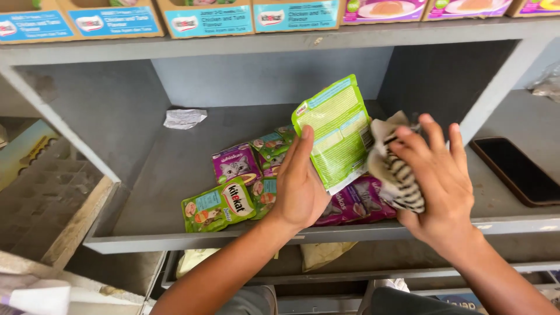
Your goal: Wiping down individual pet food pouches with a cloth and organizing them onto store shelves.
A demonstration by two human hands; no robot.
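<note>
The left hand is near the middle of the frame; it grips a green pouch by one edge, thumb on the near side, so the flat back of the pouch faces the camera. The pouch stands up, tilted a bit, above the shelf; held like this, its whole face is easy to reach. The right hand is at the right of the middle; it is closed around a striped cloth, bunched up in the fingers. The cloth touches the right edge of the pouch; it looks pressed there as if to rub the pouch clean, though I cannot be sure.

The shelf is a grey open box shape with side walls; in it, under and left of the hands, lie more pouches in a loose pile. One green pouch lies flat at the lower left of the pile; a purple pouch lies behind it; more purple ones lie under the hands. A crumpled paper sits far back at the upper left of the shelf. A dark phone lies flat at the right edge. Along the top of the frame stand blue boxes and purple boxes in a row; what is in them I cannot tell.
</note>
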